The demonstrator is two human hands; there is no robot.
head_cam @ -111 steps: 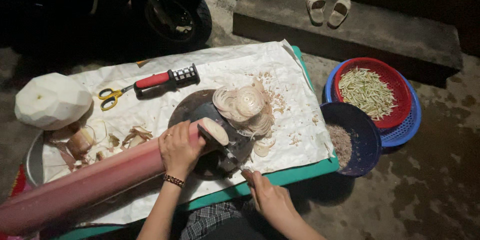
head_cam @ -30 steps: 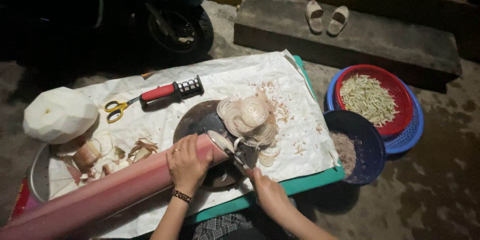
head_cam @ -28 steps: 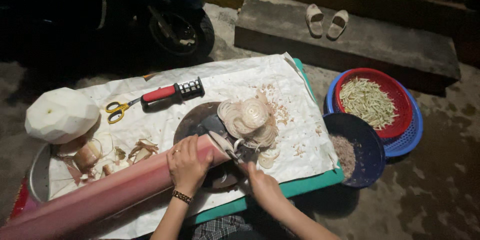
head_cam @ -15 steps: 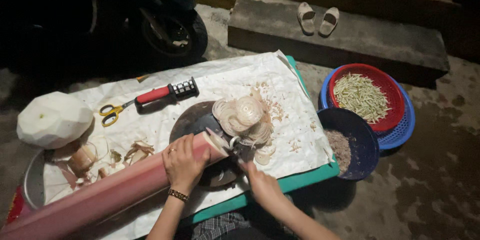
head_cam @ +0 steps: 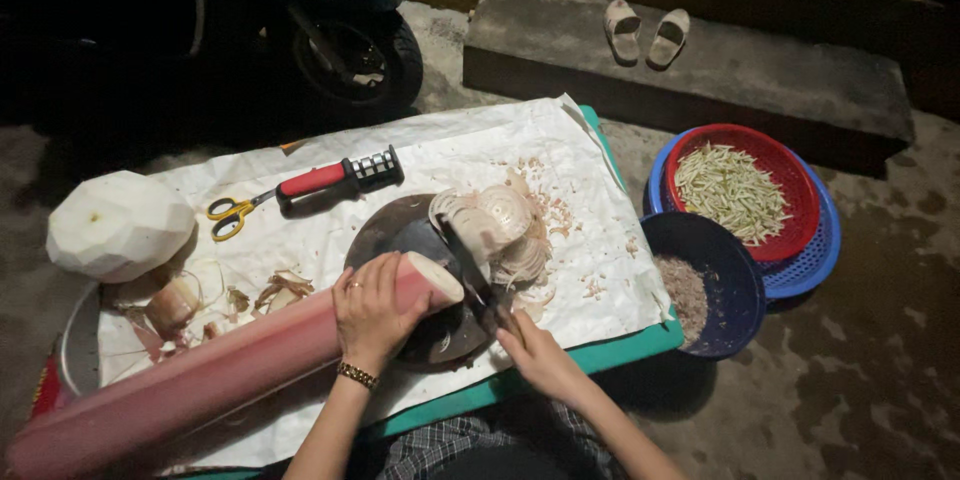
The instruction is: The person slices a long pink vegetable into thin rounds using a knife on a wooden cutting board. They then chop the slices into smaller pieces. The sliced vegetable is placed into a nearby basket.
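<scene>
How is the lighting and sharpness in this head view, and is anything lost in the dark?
Head view: light falls on the white sheet; left hand and pink stalk are clear; the knife is slightly soft; the scooter and upper edges sink into darkness.

Dim concrete floor (head_cam: 880, 360); stone step (head_cam: 720, 70) bearing pale slippers (head_cam: 645, 32); dark scooter (head_cam: 330, 30) parked behind.

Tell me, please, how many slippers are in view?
2. One pale slipper and a second slipper lie side by side on the stone step, beyond the table. Others may be hidden in the dark.
</scene>
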